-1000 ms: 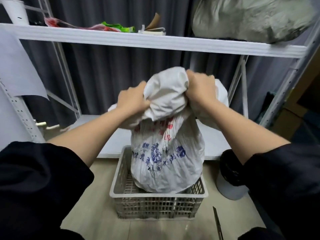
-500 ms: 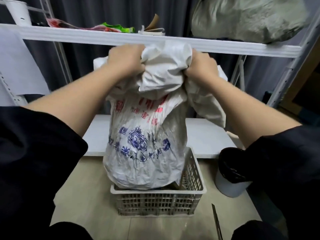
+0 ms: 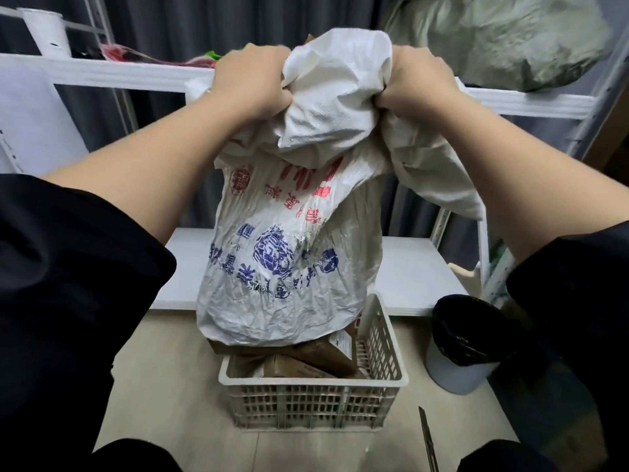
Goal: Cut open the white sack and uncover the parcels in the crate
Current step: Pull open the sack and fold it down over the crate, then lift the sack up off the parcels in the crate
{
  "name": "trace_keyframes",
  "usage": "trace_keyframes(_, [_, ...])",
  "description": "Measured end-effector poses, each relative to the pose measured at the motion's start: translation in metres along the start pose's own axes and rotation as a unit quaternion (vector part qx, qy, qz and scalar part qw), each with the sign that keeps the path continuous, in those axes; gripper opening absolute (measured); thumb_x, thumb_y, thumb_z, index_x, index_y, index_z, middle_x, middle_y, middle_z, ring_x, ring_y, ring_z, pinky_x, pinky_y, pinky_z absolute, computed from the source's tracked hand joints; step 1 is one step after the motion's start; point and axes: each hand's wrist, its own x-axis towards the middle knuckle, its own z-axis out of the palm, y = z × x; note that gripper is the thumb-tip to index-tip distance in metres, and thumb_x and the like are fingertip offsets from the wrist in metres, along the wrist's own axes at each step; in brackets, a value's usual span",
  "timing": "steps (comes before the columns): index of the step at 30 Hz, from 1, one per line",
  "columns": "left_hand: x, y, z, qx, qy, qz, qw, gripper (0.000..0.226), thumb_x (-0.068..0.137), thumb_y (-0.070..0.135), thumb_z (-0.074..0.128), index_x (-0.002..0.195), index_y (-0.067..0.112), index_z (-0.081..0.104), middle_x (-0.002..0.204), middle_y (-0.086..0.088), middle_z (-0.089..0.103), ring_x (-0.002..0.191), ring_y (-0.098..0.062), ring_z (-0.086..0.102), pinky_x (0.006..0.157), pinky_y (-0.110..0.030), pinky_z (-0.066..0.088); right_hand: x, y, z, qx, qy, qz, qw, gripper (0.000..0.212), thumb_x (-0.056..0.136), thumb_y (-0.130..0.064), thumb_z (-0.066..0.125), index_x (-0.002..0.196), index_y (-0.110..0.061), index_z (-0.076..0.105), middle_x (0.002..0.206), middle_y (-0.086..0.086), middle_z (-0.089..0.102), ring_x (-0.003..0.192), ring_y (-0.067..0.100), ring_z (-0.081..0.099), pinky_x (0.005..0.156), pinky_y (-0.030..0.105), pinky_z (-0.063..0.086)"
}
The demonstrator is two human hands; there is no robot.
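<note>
The sack (image 3: 289, 253) hangs over the crate (image 3: 313, 396), its bottom just above brown parcels (image 3: 316, 359) lying inside. Both arms reach forward and up: the left hand (image 3: 252, 81) and right hand (image 3: 418, 83) each clench bunched cloth at the sack's top, knuckles up.

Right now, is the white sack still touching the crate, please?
Apart. The head view shows the white sack lifted, brown parcels visible between its bottom and the crate rim.
</note>
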Motion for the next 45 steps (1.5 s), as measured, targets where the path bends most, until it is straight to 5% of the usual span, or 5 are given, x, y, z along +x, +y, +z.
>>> trace_keyframes(9, [0.013,0.004,-0.028,0.001,0.011,0.004,1.000,0.021,0.079,0.019,0.048,0.098,0.015,0.055,0.103,-0.013,0.063,0.100,-0.039,0.055,0.072,-0.040,0.036,0.009,0.000,-0.034,-0.002,-0.010,-0.010,1.000,0.020,0.073,-0.016,0.059,0.092,-0.018,0.055,0.105,0.014,0.066,0.102,0.035,0.058,0.076,0.036,0.041])
trace_keyframes(17, [-0.010,0.017,0.024,-0.065,-0.071,0.002,0.995,0.040,0.084,0.019,0.050,0.124,0.020,0.049,0.123,-0.014,0.060,0.112,-0.040,0.055,0.078,-0.041,0.040,-0.018,0.016,0.010,-0.095,-0.010,-0.015,0.995,0.035,0.081,-0.019,0.053,0.117,-0.019,0.055,0.114,0.016,0.064,0.106,0.040,0.058,0.085,0.042,0.040])
trace_keyframes(32, [-0.012,0.027,0.039,-0.161,-0.124,-0.007,0.979,0.032,0.081,0.017,0.049,0.113,0.018,0.054,0.117,-0.008,0.062,0.107,-0.033,0.055,0.074,-0.033,0.036,-0.014,0.023,-0.004,-0.233,0.003,-0.071,0.970,0.032,0.085,-0.018,0.051,0.117,-0.017,0.056,0.111,0.016,0.065,0.104,0.038,0.060,0.092,0.045,0.036])
trace_keyframes(37, [0.008,0.023,-0.007,-0.169,-0.050,-0.026,0.984,0.021,0.082,0.023,0.050,0.101,0.016,0.056,0.116,-0.014,0.062,0.109,-0.036,0.056,0.085,-0.040,0.045,0.005,0.013,-0.043,-0.234,0.020,-0.046,0.971,0.036,0.083,-0.020,0.056,0.116,-0.008,0.059,0.116,0.024,0.061,0.107,0.043,0.059,0.087,0.047,0.045])
trace_keyframes(45, [0.016,0.024,-0.044,-0.104,0.024,-0.032,0.994,0.009,0.080,0.026,0.045,0.087,0.022,0.050,0.101,-0.010,0.063,0.098,-0.038,0.058,0.073,-0.036,0.037,0.011,0.003,-0.066,-0.199,0.057,-0.040,0.978,0.033,0.078,-0.021,0.056,0.108,-0.007,0.060,0.112,0.024,0.063,0.105,0.044,0.058,0.092,0.049,0.041])
